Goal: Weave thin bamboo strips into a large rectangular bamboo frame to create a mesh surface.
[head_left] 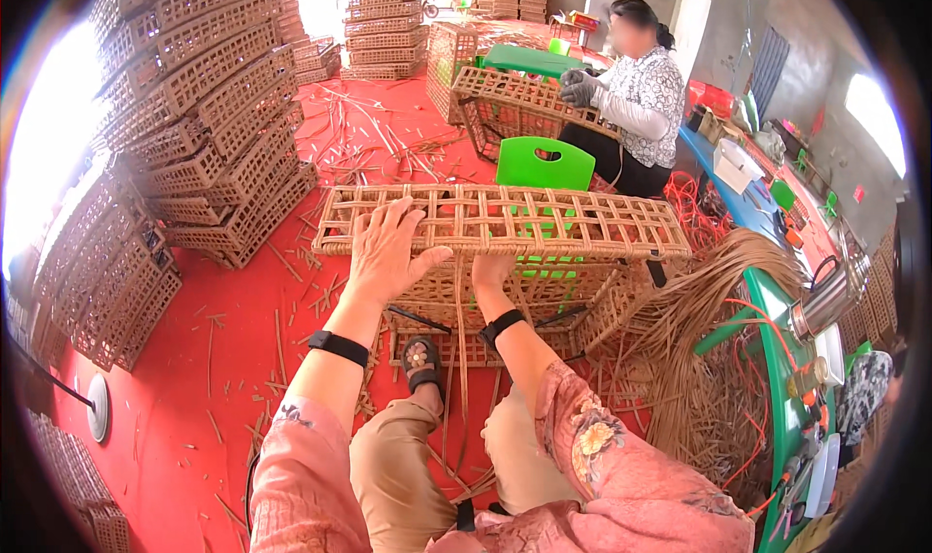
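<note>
A woven rattan-like basket frame (pixel 582 228) with an open lattice stands on its side before my knees. My left hand (pixel 386 252) lies on its upper lattice near the left end, fingers stretched out and thumb pointing right. Below the front rim, my right hand (pixel 492 271) reaches in under the lattice; its fingers are hidden behind the rim and weave. A long flat strip (pixel 461 335) hangs from the rim beside my right hand, down between my legs. Dark bars show inside the frame.
Stacked woven baskets (pixel 209 116) rise at left. Behind the frame is a green chair (pixel 546 162). Ahead, a seated person (pixel 646 97) in gloves handles another basket (pixel 524 101). Loose strips (pixel 714 349) heap at right beside a green table (pixel 767 398) bearing a metal flask (pixel 818 301).
</note>
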The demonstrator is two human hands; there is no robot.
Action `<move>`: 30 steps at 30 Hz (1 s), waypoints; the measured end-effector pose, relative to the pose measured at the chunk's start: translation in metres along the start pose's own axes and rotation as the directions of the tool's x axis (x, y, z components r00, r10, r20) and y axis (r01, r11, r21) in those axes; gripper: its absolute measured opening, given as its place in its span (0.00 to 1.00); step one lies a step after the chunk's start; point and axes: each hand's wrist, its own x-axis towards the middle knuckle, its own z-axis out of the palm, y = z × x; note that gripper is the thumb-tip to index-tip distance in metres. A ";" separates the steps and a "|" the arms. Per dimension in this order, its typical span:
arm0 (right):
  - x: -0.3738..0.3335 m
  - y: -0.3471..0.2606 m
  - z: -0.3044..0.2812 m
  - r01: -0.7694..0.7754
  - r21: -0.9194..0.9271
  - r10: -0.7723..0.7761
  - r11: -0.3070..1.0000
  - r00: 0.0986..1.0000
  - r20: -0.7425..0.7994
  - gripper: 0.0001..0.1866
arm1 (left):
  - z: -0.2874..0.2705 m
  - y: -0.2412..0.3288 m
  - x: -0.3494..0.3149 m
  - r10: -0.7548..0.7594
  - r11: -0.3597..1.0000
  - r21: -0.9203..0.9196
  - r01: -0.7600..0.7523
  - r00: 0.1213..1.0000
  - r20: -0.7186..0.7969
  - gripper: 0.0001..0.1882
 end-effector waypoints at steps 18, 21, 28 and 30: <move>0.002 0.035 0.045 0.213 0.122 -0.163 0.969 0.930 -0.330 0.07 | -0.004 0.006 -0.003 0.023 0.999 -0.030 -0.024 0.999 -0.031 0.40; -0.053 0.059 0.146 0.361 0.744 0.115 0.562 0.857 -0.503 0.13 | 0.006 -0.001 0.001 0.035 0.999 -0.015 -0.036 0.998 -0.050 0.39; -0.329 0.150 0.432 0.136 0.614 -0.110 0.778 0.991 -0.082 0.12 | 0.014 -0.002 0.011 0.066 0.998 -0.003 -0.066 0.997 -0.041 0.39; -0.336 0.149 0.439 0.168 0.633 -0.167 0.755 0.984 -0.061 0.12 | -0.002 0.001 0.004 0.040 0.999 0.015 -0.039 0.999 -0.035 0.40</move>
